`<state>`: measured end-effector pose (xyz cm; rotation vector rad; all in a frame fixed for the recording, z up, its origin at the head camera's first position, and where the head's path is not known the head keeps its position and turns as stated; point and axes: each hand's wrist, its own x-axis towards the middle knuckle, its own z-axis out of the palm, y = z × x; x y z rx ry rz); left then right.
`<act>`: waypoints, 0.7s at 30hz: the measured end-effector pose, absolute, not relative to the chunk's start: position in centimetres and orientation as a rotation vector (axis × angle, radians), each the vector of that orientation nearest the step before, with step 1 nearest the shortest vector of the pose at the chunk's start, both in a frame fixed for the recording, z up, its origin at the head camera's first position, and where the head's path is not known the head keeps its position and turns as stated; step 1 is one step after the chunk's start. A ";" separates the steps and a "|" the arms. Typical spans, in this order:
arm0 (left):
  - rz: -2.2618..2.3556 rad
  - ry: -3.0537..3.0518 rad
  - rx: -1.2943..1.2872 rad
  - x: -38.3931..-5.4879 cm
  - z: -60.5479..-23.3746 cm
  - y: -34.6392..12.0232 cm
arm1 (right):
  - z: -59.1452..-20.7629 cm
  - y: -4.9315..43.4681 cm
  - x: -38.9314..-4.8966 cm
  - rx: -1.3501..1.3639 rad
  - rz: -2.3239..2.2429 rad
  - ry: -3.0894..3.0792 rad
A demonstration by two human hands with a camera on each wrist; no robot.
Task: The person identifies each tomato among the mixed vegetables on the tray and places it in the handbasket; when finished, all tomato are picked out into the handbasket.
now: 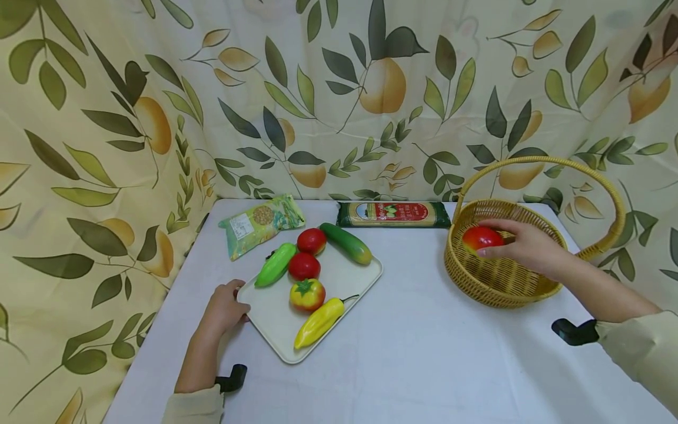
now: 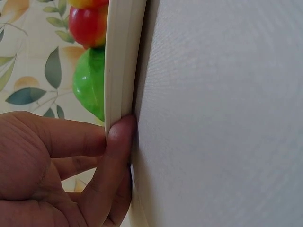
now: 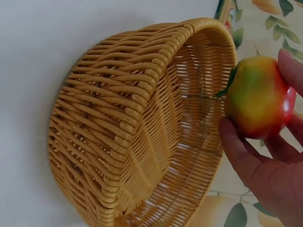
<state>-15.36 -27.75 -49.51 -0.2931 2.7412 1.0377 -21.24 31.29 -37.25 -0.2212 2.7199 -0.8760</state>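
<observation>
In the head view, my left hand (image 1: 225, 307) pinches the left corner of a cream tray (image 1: 267, 312), fingers curled over its rim (image 2: 124, 56). On the tray lie a green bumpy vegetable (image 1: 276, 265), two red tomatoes (image 1: 304, 267), a yellow-and-red tomato (image 1: 307, 294), a yellow pepper (image 1: 320, 323) and a cucumber (image 1: 346, 243). On the other side, my right hand (image 1: 529, 247) grips a red tomato (image 1: 482, 238) with yellow-green patches and a green calyx. It is held above the opening of a wicker basket (image 1: 500, 297); the right wrist view shows the basket's inside (image 3: 147, 165) with nothing in it.
A green-yellow food bag (image 1: 263, 222) lies behind the tray. A long dark green packet (image 1: 394, 215) lies along the table's back edge, left of the basket. The basket's tall arched handle (image 1: 614, 229) rises at the right. A leaf-patterned curtain (image 1: 318, 88) hangs behind.
</observation>
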 end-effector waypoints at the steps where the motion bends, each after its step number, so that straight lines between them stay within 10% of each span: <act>1: 1.035 2.742 -0.294 -15.4 -49.5 -27.8 | -37.3 31.3 -21.3 -0.223 -0.870 2.721; 21: 1.010 2.742 -0.292 -15.5 -49.7 -28.0 | -38.2 32.6 -22.8 -0.241 -0.733 2.724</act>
